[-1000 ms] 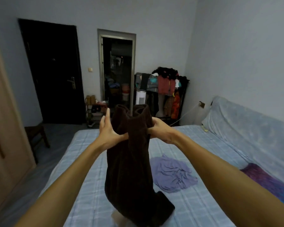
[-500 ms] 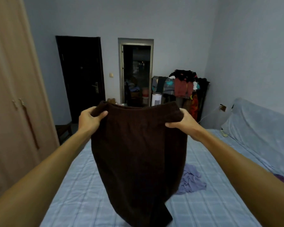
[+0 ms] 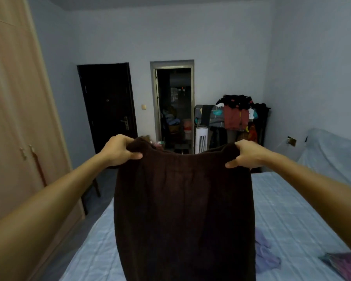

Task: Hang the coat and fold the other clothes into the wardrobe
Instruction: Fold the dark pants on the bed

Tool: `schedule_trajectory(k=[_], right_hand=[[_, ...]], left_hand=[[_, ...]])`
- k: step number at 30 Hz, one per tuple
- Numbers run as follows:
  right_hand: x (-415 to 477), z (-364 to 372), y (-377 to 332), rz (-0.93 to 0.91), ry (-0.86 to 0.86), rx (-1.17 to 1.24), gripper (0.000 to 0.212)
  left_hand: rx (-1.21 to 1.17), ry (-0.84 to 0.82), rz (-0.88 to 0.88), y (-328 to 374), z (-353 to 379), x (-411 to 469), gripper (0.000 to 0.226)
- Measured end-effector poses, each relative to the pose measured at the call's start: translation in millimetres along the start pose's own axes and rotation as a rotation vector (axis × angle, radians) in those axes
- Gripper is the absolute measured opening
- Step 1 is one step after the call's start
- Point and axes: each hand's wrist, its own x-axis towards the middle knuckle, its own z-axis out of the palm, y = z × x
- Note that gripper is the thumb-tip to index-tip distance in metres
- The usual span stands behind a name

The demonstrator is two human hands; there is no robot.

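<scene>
Our fingers (image 3: 133, 155) are clenching the top hem of the garment (image 3: 182, 209). The left hand (image 3: 118, 151) is gripping one corner, thumb on the near face and the other fingers curled behind. The right hand (image 3: 248, 154) is gripping the opposite corner the same way. Between the hands the hem is sagging slightly. Below them the dark brown cloth is hanging as one wide panel, held up in the air above the bed (image 3: 288, 199). Its lower end is running out of view, so we cannot tell whether it is touching the sheet.

We are judging it soft, fairly thick and limp. It looks light enough for two pinches, not slippery, and it will likely collapse wherever we are not supporting it. The hem corners look like the right hold for lowering it flat onto the bed before folding.

Below the right hand, a purple cloth (image 3: 265, 252) is lying crumpled on the bed, partly hidden behind the garment. Left of the left hand, the wardrobe (image 3: 14, 118) is standing with its doors closed, so a free hand will be needed there. Beyond the fingers, a rack (image 3: 237, 116) is carrying more clothes.
</scene>
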Motion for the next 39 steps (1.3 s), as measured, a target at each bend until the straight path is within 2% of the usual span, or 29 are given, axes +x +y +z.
schedule_trajectory(k=[3,6,9,12,14,19,21,24,28,34,37,39], right_hand=[[60,11,-8,0.055,0.054,-0.141,0.024],[122,-1,-34,0.08,0.314,-0.281,0.03],[174,-44,-82,0.032,0.684,-0.287,0.029],[194,-94,-127,-0.045,0.9,-0.218,0.028],[188,-116,-143,-0.099,0.982,-0.203,0.028],[129,-100,-140,-0.324,1.064,-0.164,0.022],[92,-73,-123,-0.403,1.01,-0.107,0.026],[31,-19,-81,-0.419,0.842,0.014,0.028],[-58,80,-21,-0.346,0.594,0.081,0.024],[-192,239,72,-0.251,0.196,0.115,0.017],[-270,313,123,-0.136,0.003,0.138,0.026],[-317,354,149,-0.104,-0.123,0.103,0.026]], left_hand=[[0.269,-0.034,-0.019,-23,8,47,0.015],[0.389,0.136,-0.001,-36,3,106,0.023],[0.326,0.44,0.029,-20,-37,171,0.031],[0.154,0.683,0.077,5,-79,204,0.027],[0.082,0.757,0.113,15,-100,204,0.021],[-0.024,0.741,0.149,14,-120,142,0.014],[-0.096,0.696,0.118,7,-112,98,0.013],[-0.144,0.552,0.052,-7,-75,17,0.019],[-0.107,0.305,-0.071,-34,-1,-111,0.024],[0.099,-0.051,-0.279,-85,113,-306,0.023],[0.162,-0.282,-0.364,-109,166,-399,0.034],[0.176,-0.376,-0.421,-120,196,-452,0.029]])
